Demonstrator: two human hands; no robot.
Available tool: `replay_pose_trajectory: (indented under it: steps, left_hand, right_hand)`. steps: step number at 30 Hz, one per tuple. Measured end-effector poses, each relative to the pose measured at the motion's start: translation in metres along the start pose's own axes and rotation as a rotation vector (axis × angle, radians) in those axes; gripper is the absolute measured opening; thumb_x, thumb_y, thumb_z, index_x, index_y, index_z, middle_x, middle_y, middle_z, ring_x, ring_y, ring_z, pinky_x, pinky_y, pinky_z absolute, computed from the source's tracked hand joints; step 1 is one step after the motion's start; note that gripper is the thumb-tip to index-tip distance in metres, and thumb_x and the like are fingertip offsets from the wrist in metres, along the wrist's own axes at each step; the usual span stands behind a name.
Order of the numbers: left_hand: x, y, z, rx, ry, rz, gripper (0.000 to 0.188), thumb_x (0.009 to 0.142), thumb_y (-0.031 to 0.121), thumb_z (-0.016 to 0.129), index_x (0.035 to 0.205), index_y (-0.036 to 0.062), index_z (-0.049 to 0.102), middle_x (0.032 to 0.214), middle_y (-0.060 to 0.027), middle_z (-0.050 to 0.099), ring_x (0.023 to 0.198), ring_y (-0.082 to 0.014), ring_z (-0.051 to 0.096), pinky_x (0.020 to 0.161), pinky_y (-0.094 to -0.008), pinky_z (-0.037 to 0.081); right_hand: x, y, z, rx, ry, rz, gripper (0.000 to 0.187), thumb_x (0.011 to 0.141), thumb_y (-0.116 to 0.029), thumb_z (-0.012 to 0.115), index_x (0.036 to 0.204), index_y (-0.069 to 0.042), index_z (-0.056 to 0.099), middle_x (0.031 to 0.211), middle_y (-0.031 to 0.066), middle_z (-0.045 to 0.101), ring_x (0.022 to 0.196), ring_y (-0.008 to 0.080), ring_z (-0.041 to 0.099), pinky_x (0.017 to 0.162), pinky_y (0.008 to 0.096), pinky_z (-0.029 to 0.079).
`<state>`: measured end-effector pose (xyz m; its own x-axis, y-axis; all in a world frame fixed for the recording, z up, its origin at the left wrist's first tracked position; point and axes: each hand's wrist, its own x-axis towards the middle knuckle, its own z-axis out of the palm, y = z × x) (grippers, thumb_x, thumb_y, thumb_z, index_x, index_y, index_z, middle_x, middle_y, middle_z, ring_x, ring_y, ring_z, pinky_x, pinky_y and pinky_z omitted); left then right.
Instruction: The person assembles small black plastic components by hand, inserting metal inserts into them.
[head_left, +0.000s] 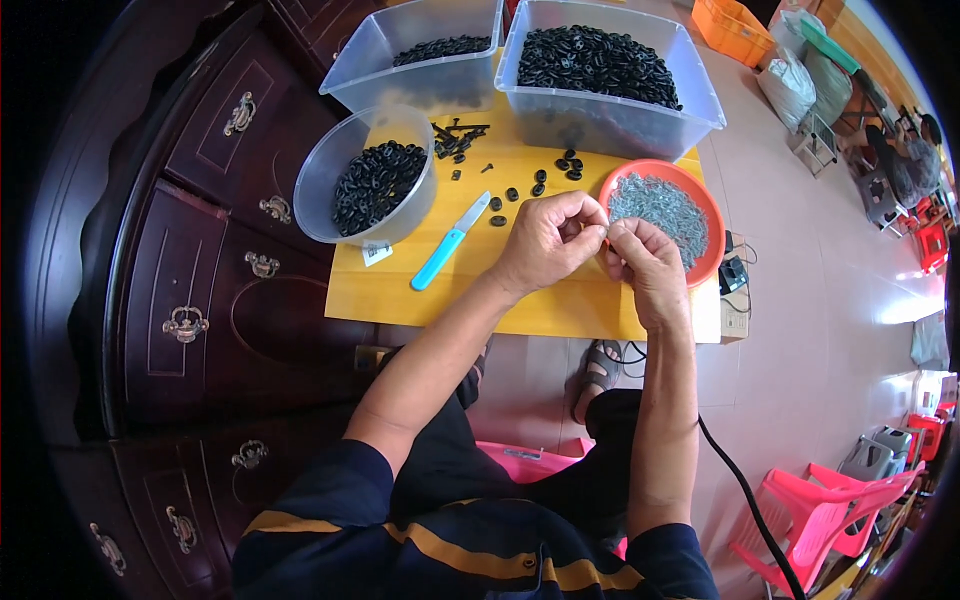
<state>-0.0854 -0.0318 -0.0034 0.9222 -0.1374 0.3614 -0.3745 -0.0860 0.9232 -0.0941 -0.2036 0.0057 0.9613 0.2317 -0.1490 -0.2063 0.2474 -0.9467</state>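
Note:
My left hand and my right hand meet fingertip to fingertip over the near rim of an orange-red bowl. Both are closed in a pinch. Whatever sits between the fingertips is too small or too hidden to name. Many small silvery metal pieces, like screws or pins, fill the bowl. Left of my hands, several small black oval parts lie loose on the yellow tabletop. A knife with a turquoise handle rests farther left, its blade pointing away from me.
A round clear tub of black parts stands at the left. Two clear plastic bins, one at the back left and one at the back right, hold more. Dark wooden drawers border the table's left side. Pink chairs and a seated person are at right.

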Motion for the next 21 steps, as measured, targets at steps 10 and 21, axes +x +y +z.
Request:
replay_pose_trajectory:
  steps: [10, 21]
  left_hand:
    - [-0.001, 0.008, -0.009, 0.061, -0.045, 0.128, 0.006, 0.080, -0.002, 0.060, 0.078, 0.0029, 0.058, 0.065, 0.0023, 0.055, 0.059, -0.0027, 0.048, 0.051, -0.0227, 0.040]
    - [-0.003, -0.016, 0.009, -0.184, -0.041, -0.112, 0.005, 0.085, 0.004, 0.049, 0.081, 0.0065, 0.048, 0.074, 0.0020, 0.047, 0.069, -0.0067, 0.043, 0.061, -0.0259, 0.038]
  right_hand:
    - [0.001, 0.003, 0.000, 0.026, -0.078, 0.097, 0.015, 0.095, -0.024, 0.067, 0.095, -0.009, 0.067, 0.074, -0.0025, 0.062, 0.065, 0.0062, 0.056, 0.061, 0.0219, 0.044]
    - [0.000, 0.010, 0.008, -0.132, 0.010, -0.139, 0.015, 0.098, -0.018, 0.063, 0.095, -0.004, 0.064, 0.077, -0.0024, 0.060, 0.067, 0.0056, 0.054, 0.062, 0.0203, 0.043]
